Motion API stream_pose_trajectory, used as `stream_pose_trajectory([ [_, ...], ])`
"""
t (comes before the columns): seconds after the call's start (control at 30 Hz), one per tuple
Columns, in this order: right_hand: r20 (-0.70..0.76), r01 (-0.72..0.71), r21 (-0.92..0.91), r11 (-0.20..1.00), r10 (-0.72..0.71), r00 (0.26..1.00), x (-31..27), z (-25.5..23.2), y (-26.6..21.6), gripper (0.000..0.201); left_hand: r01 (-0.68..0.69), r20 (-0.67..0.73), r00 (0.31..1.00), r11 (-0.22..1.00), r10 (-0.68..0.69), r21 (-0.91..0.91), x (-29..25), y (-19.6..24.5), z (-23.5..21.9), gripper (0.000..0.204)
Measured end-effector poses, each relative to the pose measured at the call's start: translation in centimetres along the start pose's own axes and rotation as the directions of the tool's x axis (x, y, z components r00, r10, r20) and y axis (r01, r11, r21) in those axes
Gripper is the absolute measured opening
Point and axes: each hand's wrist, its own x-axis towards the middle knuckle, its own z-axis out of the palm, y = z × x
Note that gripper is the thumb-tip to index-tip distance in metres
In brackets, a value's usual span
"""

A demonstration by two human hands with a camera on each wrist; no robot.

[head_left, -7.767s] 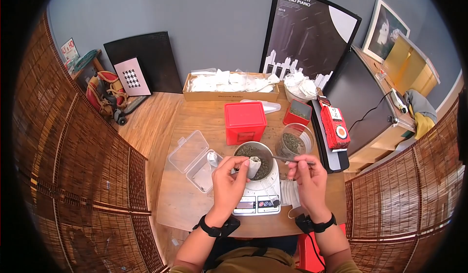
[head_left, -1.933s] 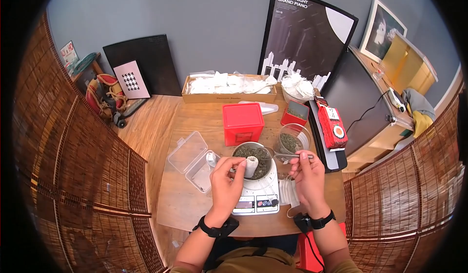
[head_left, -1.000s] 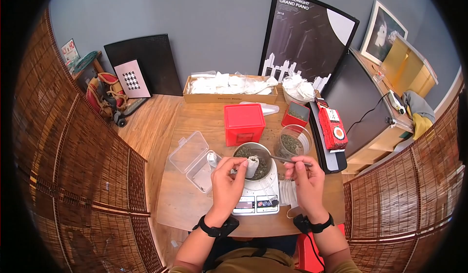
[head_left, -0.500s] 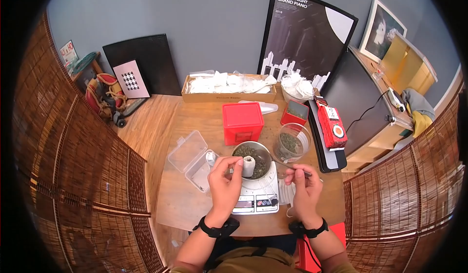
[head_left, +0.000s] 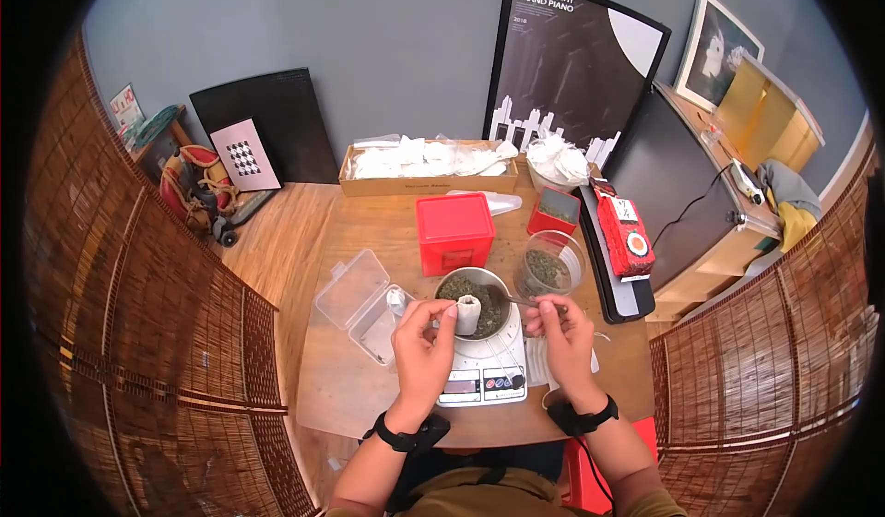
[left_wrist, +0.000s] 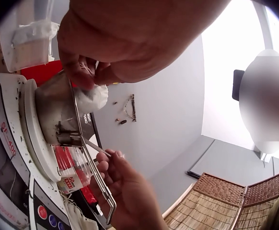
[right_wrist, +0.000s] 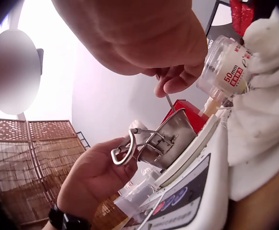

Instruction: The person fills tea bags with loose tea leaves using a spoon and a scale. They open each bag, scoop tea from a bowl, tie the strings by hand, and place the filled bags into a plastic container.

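Note:
My left hand [head_left: 424,344] pinches the rim of a small white tea bag [head_left: 468,320], held upright with its mouth up over a metal pot [right_wrist: 180,139] of dry green leaves. Thumb and fingers of my right hand [head_left: 569,340] grip the thin handle of a metal spoon [head_left: 524,301]; its head reaches in over the pot's right side. The pot stands on a white kitchen scale [head_left: 461,369], its wire handle [left_wrist: 101,184] pointing toward me. In the right wrist view the spoon handle slants down past the pot's rim, and its head is hidden inside.
A clear jar of leaves [head_left: 579,263] and an open red tin [head_left: 573,220] stand right of the lidded red box [head_left: 454,222]. Left lies an open plastic case [head_left: 350,286]. Flat white bags [head_left: 537,356] lie under my right hand. Behind is a cardboard box [head_left: 429,186] of white bags.
My right hand has risen and moved left, bringing the spoon from beside the pot to over its right side. The left hand keeps the tea bag in nearly the same place.

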Motion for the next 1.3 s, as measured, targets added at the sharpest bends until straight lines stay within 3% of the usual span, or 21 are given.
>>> stream_pose_trajectory([
  [0.23, -0.017, -0.201, 0.313, 0.928, 0.217, 0.976, 0.6, -0.9, 1.1, 0.026, -0.003, -0.026, 1.0, 0.999, 0.002, -0.034, 0.1, 0.0, 0.1, 0.011],
  [0.43, -0.029, -0.254, 0.473, 0.844, 0.303, 0.952, 0.6, -1.1, 0.8, 0.024, 0.004, -0.021, 1.0, 0.999, -0.004, -0.036, 0.0, 0.1, 0.1, 0.011],
  [0.73, 0.018, -0.249, 0.544, 0.801, 0.285, 0.958, 1.3, -1.5, -1.0, 0.024, -0.004, 0.022, 1.0, 1.0, 0.004, -0.001, 0.2, 0.1, 0.1, 0.013],
  [1.3, 0.133, -0.266, 0.486, 0.832, 0.23, 0.964, 1.6, -1.2, -3.3, 0.023, 0.013, 0.036, 0.999, 0.999, -0.012, -0.029, 0.5, 0.2, 0.5, 0.014],
])
